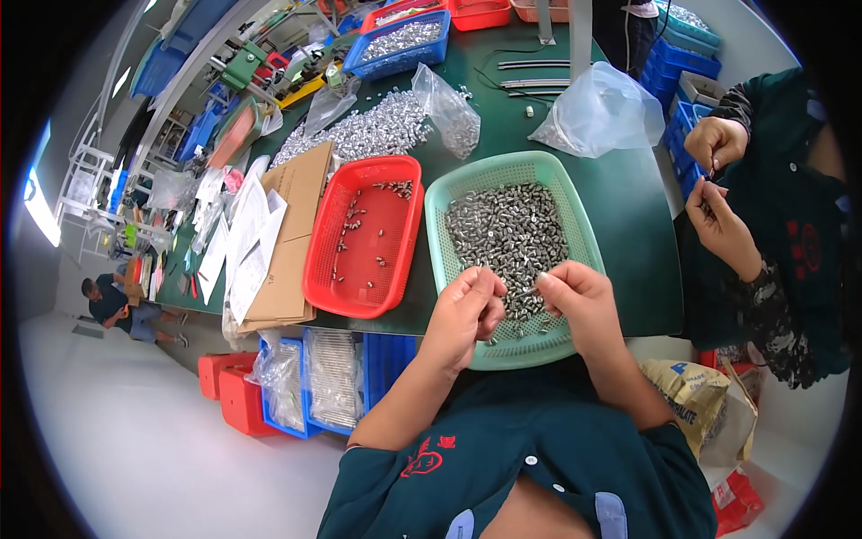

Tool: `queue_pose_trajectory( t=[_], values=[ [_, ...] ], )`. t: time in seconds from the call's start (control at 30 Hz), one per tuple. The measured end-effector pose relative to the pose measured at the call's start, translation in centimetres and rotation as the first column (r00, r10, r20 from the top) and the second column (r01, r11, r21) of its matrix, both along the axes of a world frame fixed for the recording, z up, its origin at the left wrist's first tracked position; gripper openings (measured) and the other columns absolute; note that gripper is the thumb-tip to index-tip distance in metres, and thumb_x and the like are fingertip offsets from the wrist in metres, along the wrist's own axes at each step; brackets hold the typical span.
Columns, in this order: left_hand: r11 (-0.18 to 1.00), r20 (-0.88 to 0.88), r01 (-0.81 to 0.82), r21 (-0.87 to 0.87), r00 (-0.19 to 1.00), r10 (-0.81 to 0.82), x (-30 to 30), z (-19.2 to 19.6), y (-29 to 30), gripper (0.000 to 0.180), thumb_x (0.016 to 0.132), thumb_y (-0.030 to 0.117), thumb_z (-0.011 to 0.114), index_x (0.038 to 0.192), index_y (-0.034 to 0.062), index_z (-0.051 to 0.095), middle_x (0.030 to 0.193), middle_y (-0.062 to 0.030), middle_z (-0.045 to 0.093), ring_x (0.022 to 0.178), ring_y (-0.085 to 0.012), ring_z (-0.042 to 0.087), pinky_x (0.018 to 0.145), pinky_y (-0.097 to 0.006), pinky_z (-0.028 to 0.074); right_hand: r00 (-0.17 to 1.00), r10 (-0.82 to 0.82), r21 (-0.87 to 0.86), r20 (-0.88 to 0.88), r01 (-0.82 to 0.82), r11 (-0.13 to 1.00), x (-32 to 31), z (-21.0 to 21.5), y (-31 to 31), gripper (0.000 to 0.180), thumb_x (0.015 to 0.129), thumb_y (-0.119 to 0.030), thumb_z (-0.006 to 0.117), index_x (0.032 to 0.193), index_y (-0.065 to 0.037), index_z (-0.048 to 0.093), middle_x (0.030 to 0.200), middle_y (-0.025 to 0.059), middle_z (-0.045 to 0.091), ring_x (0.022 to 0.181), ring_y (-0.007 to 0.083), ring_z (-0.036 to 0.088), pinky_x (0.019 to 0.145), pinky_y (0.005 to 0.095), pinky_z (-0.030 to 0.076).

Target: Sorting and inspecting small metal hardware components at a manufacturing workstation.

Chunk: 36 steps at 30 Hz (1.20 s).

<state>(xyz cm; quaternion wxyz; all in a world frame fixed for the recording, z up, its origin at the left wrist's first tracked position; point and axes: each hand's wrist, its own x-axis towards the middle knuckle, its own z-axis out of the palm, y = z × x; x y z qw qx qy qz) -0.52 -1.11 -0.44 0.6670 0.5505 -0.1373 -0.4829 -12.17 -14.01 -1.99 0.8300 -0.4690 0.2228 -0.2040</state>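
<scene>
My left hand [467, 310] and my right hand [579, 296] hover over the near edge of a green mesh basket [440, 229] that holds several small silver metal parts [507, 229]. Both hands have their fingers pinched together around small metal parts, fingertips almost meeting above the pile. To the left of the green basket stands a red mesh basket [323, 278] with a few scattered metal parts inside.
A loose heap of metal parts [368, 130] and clear plastic bags [602, 112] lie on the green table [628, 198]. Cardboard and papers [269, 234] sit at left. Another person's hands [714, 184] work at the right. Blue and red crates [314, 377] stand below the table.
</scene>
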Motion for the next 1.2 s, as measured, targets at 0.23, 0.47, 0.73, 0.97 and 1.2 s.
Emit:
queue_pose_trajectory(
  t=[0.23, 0.47, 0.73, 0.97, 1.2],
  values=[
    [0.994, -0.367, 0.048, -0.099, 0.927, -0.081, 0.8, 0.2, 0.4, 0.04, 0.098, 0.033, 0.036, 0.113, -0.0003, 0.053, 0.08, -0.0034, 0.052, 0.06, -0.0069, 0.038, 0.052, -0.021, 0.032, 0.949, -0.309, -0.994, 0.069, 0.091, 0.059, -0.3, 1.7, -0.8, 0.015, 0.071, -0.01, 0.07, 0.065, -0.005, 0.057, 0.058, 0.0074, 0.051, 0.051, 0.0253, 0.051, 0.046, 0.0336, 0.039],
    [0.988, -0.409, 0.076, -0.138, 0.904, -0.127, 0.3, 1.2, 0.2, 0.027, 0.094, 0.016, 0.041, 0.116, 0.0014, 0.049, 0.085, -0.0077, 0.057, 0.06, -0.0078, 0.041, 0.052, -0.022, 0.034, 0.981, -0.191, -0.717, -0.015, 0.123, 0.686, -0.5, 1.8, -0.4, 0.013, 0.078, -0.007, 0.068, 0.072, 0.001, 0.059, 0.062, 0.0039, 0.053, 0.055, 0.0089, 0.048, 0.051, 0.0242, 0.038],
    [0.918, -0.486, 0.038, -0.395, 0.839, -0.244, 0.5, -1.5, 0.9, 0.02, 0.095, 0.027, 0.046, 0.092, 0.0082, 0.052, 0.074, -0.0045, 0.055, 0.051, -0.0073, 0.036, 0.045, -0.019, 0.028, 0.987, -0.143, -0.57, 0.074, 0.16, 0.806, -0.5, 1.3, 0.4, 0.013, 0.081, -0.007, 0.066, 0.073, 0.002, 0.059, 0.063, 0.0023, 0.052, 0.058, 0.0073, 0.047, 0.051, 0.0231, 0.036],
    [0.948, -0.571, -0.017, -0.316, 0.802, -0.177, -0.4, -1.8, 0.3, 0.02, 0.095, 0.028, 0.048, 0.088, 0.0097, 0.053, 0.079, -0.0026, 0.056, 0.057, -0.009, 0.042, 0.048, -0.021, 0.033, 0.98, -0.161, -0.661, 0.12, 0.2, 0.724, -0.2, 0.9, 0.8, 0.01, 0.08, -0.004, 0.066, 0.074, 0.001, 0.06, 0.065, 0.0039, 0.054, 0.059, 0.0095, 0.048, 0.052, 0.0237, 0.037],
    [0.989, -0.515, -0.111, -0.1, 0.856, 0.044, -0.8, -1.0, -0.2, 0.016, 0.093, 0.007, 0.044, 0.104, -0.0024, 0.051, 0.1, -0.012, 0.057, 0.092, -0.0232, 0.058, 0.087, -0.034, 0.049, 0.975, -0.201, -0.694, 0.096, 0.21, 0.689, -0.2, 1.1, 0.8, 0.009, 0.079, -0.003, 0.066, 0.075, 0.001, 0.06, 0.066, 0.0048, 0.055, 0.058, 0.0094, 0.05, 0.051, 0.0238, 0.038]
  ],
)
